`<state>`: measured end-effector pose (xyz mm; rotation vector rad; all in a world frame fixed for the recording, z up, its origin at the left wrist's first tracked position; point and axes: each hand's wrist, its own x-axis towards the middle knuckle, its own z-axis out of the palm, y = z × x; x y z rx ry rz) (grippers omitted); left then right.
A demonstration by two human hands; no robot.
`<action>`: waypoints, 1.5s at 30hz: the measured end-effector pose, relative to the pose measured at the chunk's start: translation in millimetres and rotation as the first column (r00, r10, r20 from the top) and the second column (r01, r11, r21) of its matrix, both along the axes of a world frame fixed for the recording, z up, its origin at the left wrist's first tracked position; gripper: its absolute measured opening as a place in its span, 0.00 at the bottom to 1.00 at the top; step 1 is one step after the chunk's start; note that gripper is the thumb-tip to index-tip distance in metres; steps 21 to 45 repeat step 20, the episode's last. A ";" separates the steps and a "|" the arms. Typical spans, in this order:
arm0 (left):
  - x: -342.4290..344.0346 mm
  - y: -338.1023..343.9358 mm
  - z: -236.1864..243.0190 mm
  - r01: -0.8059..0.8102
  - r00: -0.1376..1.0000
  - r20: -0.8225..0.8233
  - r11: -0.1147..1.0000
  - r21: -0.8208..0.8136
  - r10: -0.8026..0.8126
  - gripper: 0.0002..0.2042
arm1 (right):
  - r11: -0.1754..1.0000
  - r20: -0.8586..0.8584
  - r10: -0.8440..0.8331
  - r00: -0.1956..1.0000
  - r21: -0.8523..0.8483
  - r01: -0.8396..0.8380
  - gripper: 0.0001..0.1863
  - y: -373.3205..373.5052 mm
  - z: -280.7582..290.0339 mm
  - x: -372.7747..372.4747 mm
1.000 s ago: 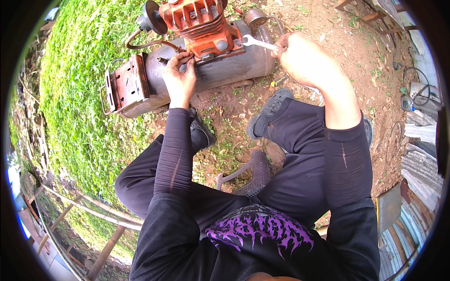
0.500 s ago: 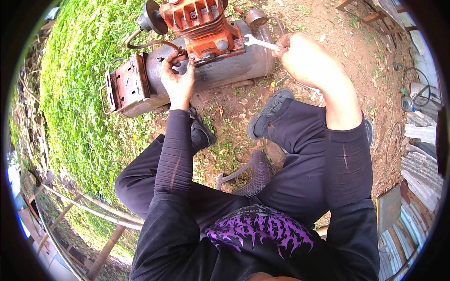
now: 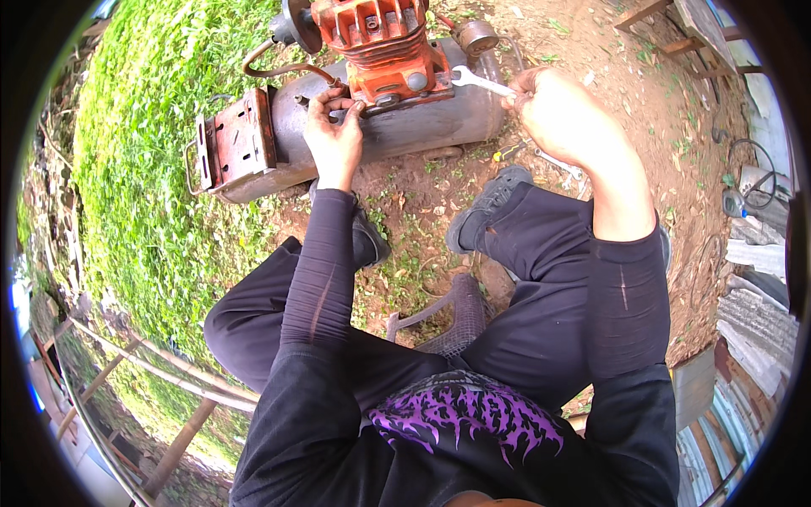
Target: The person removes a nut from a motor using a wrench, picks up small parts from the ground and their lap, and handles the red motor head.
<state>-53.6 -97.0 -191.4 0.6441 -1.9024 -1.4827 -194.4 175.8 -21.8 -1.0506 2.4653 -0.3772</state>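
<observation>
An orange compressor pump (image 3: 380,59) with cooling fins stands on a dark grey cylindrical air tank (image 3: 405,131). My left hand (image 3: 334,139) is at the left end of the pump's base, below a bent copper-coloured pipe (image 3: 291,68). Its thumb and forefinger come together at the foot of the pump; what they pinch is too small to tell. In my right hand (image 3: 549,106) is a silver open-end wrench (image 3: 481,82), gripped by its handle end. The wrench's open jaw lies at the right corner of the pump's base.
A rusty bracket plate (image 3: 236,139) tops the tank's left end, and a round canister (image 3: 477,38) sits at its right. More tools (image 3: 557,162) lie on the soil by my right shoe (image 3: 490,211). Grass borders the left; corrugated sheets (image 3: 752,325) stand at the right.
The compressor and both hands sit slightly further right and lower in the picture. The wrench stays in my right hand with its jaw by the pump base.
</observation>
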 end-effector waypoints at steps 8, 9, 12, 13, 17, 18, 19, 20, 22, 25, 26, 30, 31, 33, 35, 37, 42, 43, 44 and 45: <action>3.7 7.6 14.1 -0.064 0.990 0.115 0.984 -0.168 0.084 0.18 | 0.999 0.028 0.002 1.000 0.042 -0.003 0.16 -4.7 4.0 -0.5; 1.1 0.7 3.9 -0.038 0.998 0.045 0.995 -0.091 0.043 0.19 | 1.000 0.011 0.004 1.000 -0.010 -0.004 0.16 -4.5 3.1 0.6; 0.8 4.1 5.5 0.010 1.000 -0.013 0.990 -0.143 -0.011 0.19 | 0.996 0.012 -0.018 1.000 -0.087 0.019 0.15 0.5 0.9 2.5; 0.7 9.4 12.9 0.018 1.000 -0.005 0.979 -0.205 -0.020 0.20 | 0.997 0.047 -0.035 0.998 -0.063 0.038 0.15 0.3 6.7 2.0; 1.5 11.4 19.6 -0.091 0.979 0.156 0.966 -0.242 0.131 0.17 | 0.996 0.019 -0.027 0.999 -0.087 0.029 0.15 0.6 0.5 1.7; 1.5 7.8 16.2 -0.052 0.987 0.137 0.982 -0.183 0.078 0.18 | 0.996 0.016 -0.024 1.000 -0.085 0.025 0.15 0.6 -0.9 2.4; 1.5 4.2 13.1 -0.011 0.993 0.115 0.992 -0.124 0.026 0.18 | 0.998 0.039 -0.027 0.999 -0.060 0.029 0.15 -1.3 1.5 2.9; 0.0 3.9 13.5 0.033 0.996 0.087 0.997 -0.064 -0.028 0.19 | 0.998 0.038 -0.028 0.999 -0.058 0.031 0.15 -0.8 2.1 2.5; 0.0 3.9 13.5 0.033 0.996 0.087 0.997 -0.064 -0.028 0.19 | 0.998 0.038 -0.028 0.999 -0.058 0.031 0.15 -0.8 2.1 2.5; 0.0 3.9 13.5 0.033 0.996 0.087 0.997 -0.064 -0.028 0.19 | 0.998 0.038 -0.028 0.999 -0.058 0.031 0.15 -0.8 2.1 2.5; 0.0 3.9 13.5 0.033 0.996 0.087 0.997 -0.064 -0.028 0.19 | 0.998 0.038 -0.028 0.999 -0.058 0.031 0.15 -0.8 2.1 2.5; 0.0 3.9 13.5 0.033 0.996 0.087 0.997 -0.064 -0.028 0.19 | 0.998 0.038 -0.028 0.999 -0.058 0.031 0.15 -0.8 2.1 2.5; 0.0 3.9 13.5 0.033 0.996 0.087 0.997 -0.064 -0.028 0.19 | 0.998 0.038 -0.028 0.999 -0.058 0.031 0.15 -0.8 2.1 2.5; 0.0 3.9 13.5 0.033 0.996 0.087 0.997 -0.064 -0.028 0.19 | 0.998 0.038 -0.028 0.999 -0.058 0.031 0.15 -0.8 2.1 2.5; 0.0 3.9 13.5 0.033 0.996 0.087 0.997 -0.064 -0.028 0.19 | 0.998 0.038 -0.028 0.999 -0.058 0.031 0.15 -0.8 2.1 2.5; 0.0 3.9 13.5 0.033 0.996 0.087 0.997 -0.064 -0.028 0.19 | 0.998 0.038 -0.028 0.999 -0.058 0.031 0.15 -0.8 2.1 2.5; 0.0 3.9 13.5 0.033 0.996 0.087 0.997 -0.064 -0.028 0.19 | 0.998 0.038 -0.028 0.999 -0.058 0.031 0.15 -0.8 2.1 2.5; 0.0 3.9 13.5 0.033 0.996 0.087 0.997 -0.064 -0.028 0.19 | 0.998 0.038 -0.028 0.999 -0.058 0.031 0.15 -0.8 2.1 2.5; 0.0 3.9 13.5 0.033 0.996 0.087 0.997 -0.064 -0.028 0.19 | 0.998 0.038 -0.028 0.999 -0.058 0.031 0.15 -0.8 2.1 2.5; 0.0 3.9 13.5 0.033 0.996 0.087 0.997 -0.064 -0.028 0.19 | 0.998 0.038 -0.028 0.999 -0.058 0.031 0.15 -0.8 2.1 2.5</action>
